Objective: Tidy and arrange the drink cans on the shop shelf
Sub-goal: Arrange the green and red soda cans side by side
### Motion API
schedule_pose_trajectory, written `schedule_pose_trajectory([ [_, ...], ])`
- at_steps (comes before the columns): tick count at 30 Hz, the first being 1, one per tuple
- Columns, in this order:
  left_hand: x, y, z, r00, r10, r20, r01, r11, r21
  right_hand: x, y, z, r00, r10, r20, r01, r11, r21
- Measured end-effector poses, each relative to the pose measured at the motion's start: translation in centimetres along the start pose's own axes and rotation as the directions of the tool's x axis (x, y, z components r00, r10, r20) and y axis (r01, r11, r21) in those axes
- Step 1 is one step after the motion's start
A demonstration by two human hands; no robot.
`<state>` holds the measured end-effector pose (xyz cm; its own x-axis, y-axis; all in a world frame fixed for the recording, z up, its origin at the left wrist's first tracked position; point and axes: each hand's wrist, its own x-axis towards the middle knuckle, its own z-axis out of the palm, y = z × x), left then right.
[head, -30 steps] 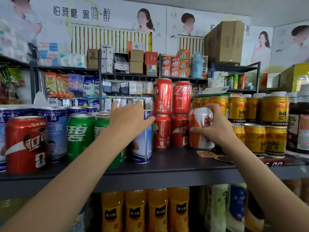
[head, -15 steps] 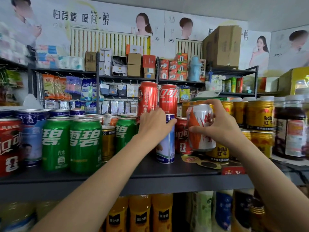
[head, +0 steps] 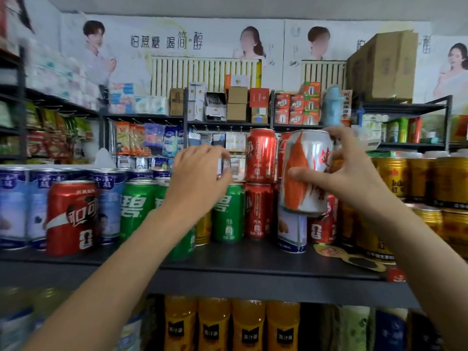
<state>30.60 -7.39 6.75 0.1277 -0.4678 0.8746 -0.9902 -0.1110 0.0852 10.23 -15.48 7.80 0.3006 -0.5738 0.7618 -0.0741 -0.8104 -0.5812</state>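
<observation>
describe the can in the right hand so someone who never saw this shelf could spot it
On the dark shelf of drink cans, look right of centre, by the stacked red cola cans. The right hand holds a silver and orange can lifted clear of the shelf. It alone is silver with orange wedges; its neighbours are red, green or gold.

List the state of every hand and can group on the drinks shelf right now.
Right hand: gripping the white-orange can.
White-orange can: lifted off the shelf, tilted.
Left hand: empty, fingers curled, in front of the green cans.
Green cans: upright on the shelf.
Stacked red cans: upright, two high.
Front red can: upright near the shelf edge.
Gold cans: upright, stacked.
Blue-white cans: upright.
</observation>
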Motion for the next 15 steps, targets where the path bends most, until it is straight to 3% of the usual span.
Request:
schedule_pose_trajectory([
  [4,0.0,-4.1,-2.7,0.962,-0.152,0.225,0.151,0.988,0.021,0.6,-1.8,3.7,0.993,-0.065,0.098,0.060,0.997,0.047],
  [7,-0.8,-5.7,-3.1,0.902,-0.184,0.390,0.127,0.978,0.166,0.6,-1.5,6.3,0.989,-0.033,0.146,0.019,0.995,0.093],
  [9,-1.3,-6.4,-2.8,0.885,-0.192,0.425,0.092,0.966,0.243,0.6,-0.7,7.8,0.978,0.006,0.208,-0.028,0.994,0.102],
  [12,-1.5,-7.3,-2.7,0.877,-0.172,0.449,0.116,0.982,0.149,-0.1,0.3,9.7,0.956,0.043,0.291,-0.049,0.999,0.012],
  [15,-1.2,-8.0,-3.0,0.878,-0.114,0.464,0.095,0.993,0.064,-1.1,1.3,11.3,0.959,0.034,0.281,0.004,0.991,-0.134],
])
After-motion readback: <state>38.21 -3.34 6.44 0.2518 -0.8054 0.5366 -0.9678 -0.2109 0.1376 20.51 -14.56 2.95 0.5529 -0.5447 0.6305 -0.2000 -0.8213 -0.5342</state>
